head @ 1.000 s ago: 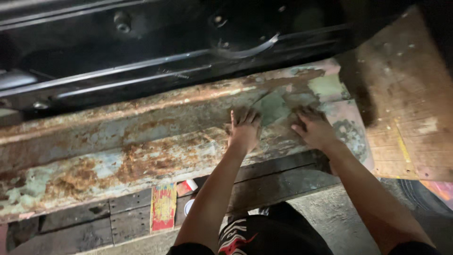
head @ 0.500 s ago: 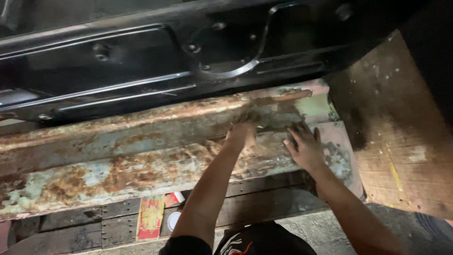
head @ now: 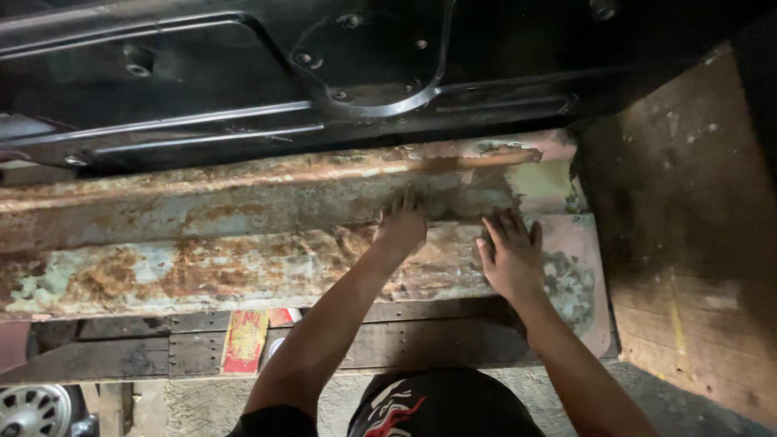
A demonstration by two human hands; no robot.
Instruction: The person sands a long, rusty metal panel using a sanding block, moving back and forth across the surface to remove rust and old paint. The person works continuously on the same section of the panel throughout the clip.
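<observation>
Meanwhile both hands have slid a little apart along the rusty metal beam (head: 202,243) since a second ago, and the view has drawn closer. The left hand (head: 401,225) lies flat with fingers reaching up the beam's middle step; the right hand (head: 511,257) rests open, fingers spread, on the lower flange near its pale end. Neither grips anything. Count: two hands, one beam, one black panel (head: 243,73) above, one wooden board (head: 688,243) at right.

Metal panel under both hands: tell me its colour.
Pale blue-green paint, heavily mottled with orange-brown rust; the head view shows it.
</observation>
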